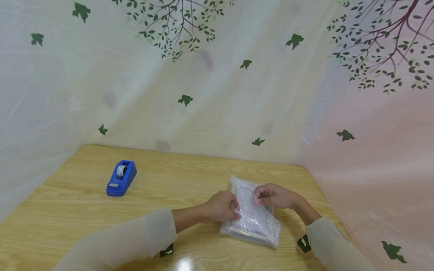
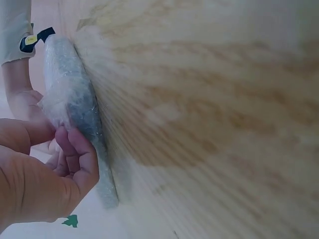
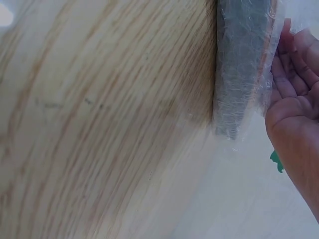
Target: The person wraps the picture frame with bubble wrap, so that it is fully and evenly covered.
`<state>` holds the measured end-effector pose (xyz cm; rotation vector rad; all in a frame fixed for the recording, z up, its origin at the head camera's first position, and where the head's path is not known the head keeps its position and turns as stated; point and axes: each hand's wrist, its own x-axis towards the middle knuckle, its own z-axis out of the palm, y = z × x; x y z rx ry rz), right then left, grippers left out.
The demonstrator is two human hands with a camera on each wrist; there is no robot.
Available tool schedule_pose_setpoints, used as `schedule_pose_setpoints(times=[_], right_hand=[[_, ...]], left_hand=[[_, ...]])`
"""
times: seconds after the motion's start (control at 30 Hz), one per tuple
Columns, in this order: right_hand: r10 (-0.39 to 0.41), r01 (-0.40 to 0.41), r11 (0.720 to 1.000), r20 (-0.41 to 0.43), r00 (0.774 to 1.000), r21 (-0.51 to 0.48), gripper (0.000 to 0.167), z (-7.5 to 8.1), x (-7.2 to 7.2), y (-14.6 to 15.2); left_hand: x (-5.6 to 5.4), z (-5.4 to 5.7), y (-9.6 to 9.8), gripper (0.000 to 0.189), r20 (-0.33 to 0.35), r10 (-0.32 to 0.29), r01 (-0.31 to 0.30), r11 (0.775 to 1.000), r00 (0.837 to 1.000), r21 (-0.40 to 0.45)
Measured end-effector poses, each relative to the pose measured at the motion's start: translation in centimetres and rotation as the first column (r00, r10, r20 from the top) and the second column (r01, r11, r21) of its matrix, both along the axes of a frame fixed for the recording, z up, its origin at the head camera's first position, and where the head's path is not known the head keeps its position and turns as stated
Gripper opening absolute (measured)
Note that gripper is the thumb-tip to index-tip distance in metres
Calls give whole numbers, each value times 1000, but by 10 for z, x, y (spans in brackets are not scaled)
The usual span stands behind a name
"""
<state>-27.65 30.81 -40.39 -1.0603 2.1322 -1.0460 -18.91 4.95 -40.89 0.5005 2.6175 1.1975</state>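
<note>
A flat rectangular package in clear bubble wrap (image 1: pixel 252 222) lies on the wooden table; a gold-coloured edge shows through near its front, but what is inside cannot be made out. At its left side, my left hand (image 1: pixel 222 206) pinches a gathered fold of the wrap between thumb and fingers, as the left wrist view shows with the bunched bubble wrap (image 2: pixel 67 99). My right hand (image 1: pixel 276 195) is over the upper right part, thumb and fingertips pinching the wrap. From the right wrist, the curled fingers (image 3: pixel 294 74) appear beside the package's wrapped edge (image 3: pixel 241 64).
A blue tape dispenser (image 1: pixel 122 178) with a roll of tape in it stands at the left of the wooden table (image 1: pixel 169 177). Behind and at both sides hangs a pale sheet (image 1: pixel 217 124) printed with leaves and branches. Dark straps show under both sleeves.
</note>
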Motion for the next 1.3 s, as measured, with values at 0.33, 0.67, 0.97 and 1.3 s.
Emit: schedule_pose_setpoints(times=[0.33, 0.67, 0.97, 1.3], right_hand=[[4, -2, 1000, -113, 994, 11, 6, -6, -1, -4], [-20, 23, 999, -104, 994, 29, 7, -4, 1, -2], [-30, 32, 999, -77, 997, 26, 7, -5, -1, -4], [-15, 14, 1000, -113, 993, -7, 9, -8, -3, -2]], left_hand=[[-3, -3, 2, 30, 46, 48, -50, 998, 998, 43], [-1, 1, 5, 30, -1, 25, -25, 1000, 1000, 0], [-13, 6, 6, 60, -395, -217, 8, 884, 893, -467], [-33, 6, -6, 79, -391, -498, 114, 717, 774, -688]])
